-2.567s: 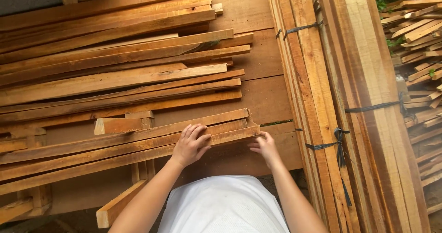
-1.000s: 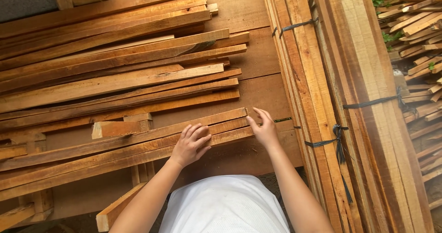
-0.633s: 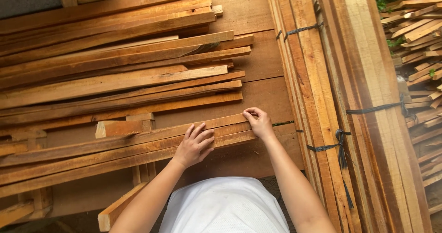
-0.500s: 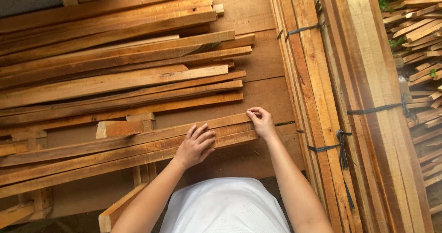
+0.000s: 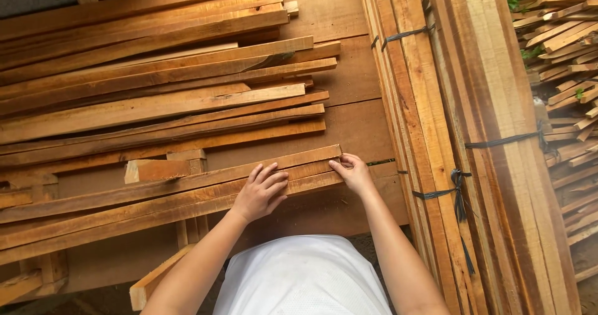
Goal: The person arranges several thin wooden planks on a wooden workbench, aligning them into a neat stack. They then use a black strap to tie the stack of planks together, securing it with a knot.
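2 bare hands rest on the nearest group of long wooden slats (image 5: 156, 193), which lie side by side across the wide workbench boards (image 5: 355, 125) and run off the left edge of the view. The left hand (image 5: 260, 192) lies palm down on top of these slats, fingers spread slightly apart and flat, clamped on nothing. The right hand (image 5: 352, 172) sits at the right-hand ends of the same slats, its fingers curled together against the end faces; whether it pinches a slat or only presses against the ends cannot be told.

Compared with 2.6 s ago, the right hand has moved from the near edge of the bench up to the slat ends, and the ends now line up more evenly. The left hand has stayed on the slats, shifting only slightly between the frames.

A short wood block (image 5: 163, 168) lies just beyond the slats, left of the left hand. Farther back, a loose pile of longer slats (image 5: 149, 72) covers the bench. To the right, 2 tied bundles of planks (image 5: 430, 134) stand close together, bound with dark straps (image 5: 458, 193). More stacked offcuts (image 5: 560, 47) lie at the far right, well apart from the hands.
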